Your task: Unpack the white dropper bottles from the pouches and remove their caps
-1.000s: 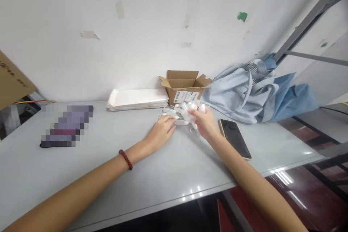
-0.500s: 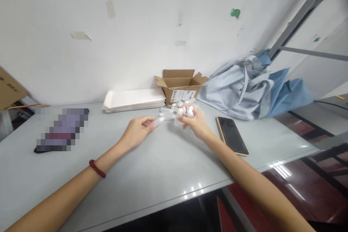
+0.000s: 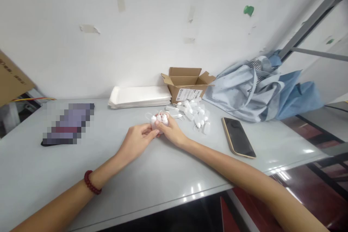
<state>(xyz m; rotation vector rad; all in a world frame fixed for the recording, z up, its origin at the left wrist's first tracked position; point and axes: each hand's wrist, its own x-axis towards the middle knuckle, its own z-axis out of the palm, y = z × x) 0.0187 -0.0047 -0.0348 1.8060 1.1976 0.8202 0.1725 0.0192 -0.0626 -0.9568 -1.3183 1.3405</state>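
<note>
Both my hands meet over the grey table [image 3: 152, 174], a little left of a loose pile of small clear plastic bottles [image 3: 199, 116] with white caps. My right hand [image 3: 172, 130] is closed around several such bottles [image 3: 163, 117], their white tops pointing up. From the left, my left hand [image 3: 138, 139] is closed too, its thumb and fingers on a bottle at the left side of the bunch. The lower parts of the held bottles are hidden by my fingers. Thin loops stick out near their caps.
Behind the pile stands an open cardboard box [image 3: 187, 83] with a label. Left of it lies a stack of white flat packets [image 3: 140, 96]. A phone [image 3: 239, 137] rests at the right, blue cloth bags [image 3: 244, 90] behind it. A blurred-out object [image 3: 69, 123] lies at the left.
My right hand has moved left from the pile with bottles in it and now meets my left hand. The pile shows more fully. The view has shifted slightly.
</note>
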